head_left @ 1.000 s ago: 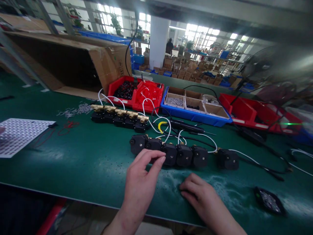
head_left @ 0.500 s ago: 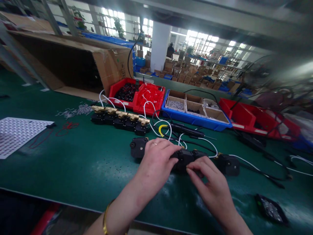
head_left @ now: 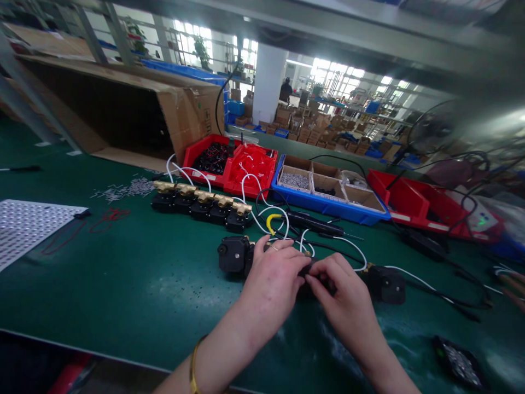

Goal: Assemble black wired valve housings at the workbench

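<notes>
A row of black valve units (head_left: 232, 255) lies on the green table (head_left: 135, 284), joined by white tubes. My left hand (head_left: 274, 279) is curled over the middle of that row, fingers closed on a unit. My right hand (head_left: 342, 295) meets it from the right, fingertips pinched against the same black units, which both hands mostly hide. One more black unit (head_left: 388, 284) sits apart at the right end. Behind, a second row of black units with brass fittings (head_left: 200, 201) lies untouched.
Red bins (head_left: 232, 158), a blue tray of small boxes with screws (head_left: 324, 186) and more red bins (head_left: 414, 191) line the back. A black electric screwdriver (head_left: 315, 221) and cables lie mid-table. A large cardboard box (head_left: 115, 109), a perforated white sheet (head_left: 24, 224) and a small black dish (head_left: 459, 355) stand around.
Both hands moved forward from the table's near edge onto the front row of black units and closed on them. The view shifted slightly.
</notes>
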Demonstrator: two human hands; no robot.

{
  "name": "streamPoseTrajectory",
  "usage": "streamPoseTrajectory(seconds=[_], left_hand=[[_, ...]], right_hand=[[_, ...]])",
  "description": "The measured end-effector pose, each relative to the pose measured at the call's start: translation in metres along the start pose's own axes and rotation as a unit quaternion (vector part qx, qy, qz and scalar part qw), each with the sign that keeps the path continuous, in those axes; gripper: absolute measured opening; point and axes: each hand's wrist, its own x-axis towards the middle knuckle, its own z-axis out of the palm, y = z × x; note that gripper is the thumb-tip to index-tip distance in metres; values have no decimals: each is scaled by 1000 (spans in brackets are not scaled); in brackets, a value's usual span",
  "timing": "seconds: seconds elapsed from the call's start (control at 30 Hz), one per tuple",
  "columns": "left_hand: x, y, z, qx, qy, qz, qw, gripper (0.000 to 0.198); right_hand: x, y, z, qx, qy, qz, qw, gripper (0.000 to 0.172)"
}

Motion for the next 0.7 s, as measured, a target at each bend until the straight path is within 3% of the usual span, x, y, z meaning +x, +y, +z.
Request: streamPoseTrajectory(seconds=[0.17,0.43,0.6,0.7], left_hand=[[0,0,0,3,-7,3,1000,35],[1,-1,-1,17,-9,4,1000,36],[1,2,0,28,-8,-3,1000,36],[0,4,-1,38,-14,-13,999,38]], right_hand=[[7,-8,4,-2,21,88,996,12],[0,-7,4,39,59,105,992,5],[-12,-6,-4,41,123,134,982,14],[-33,2,-18,15,154,146,977,22]])
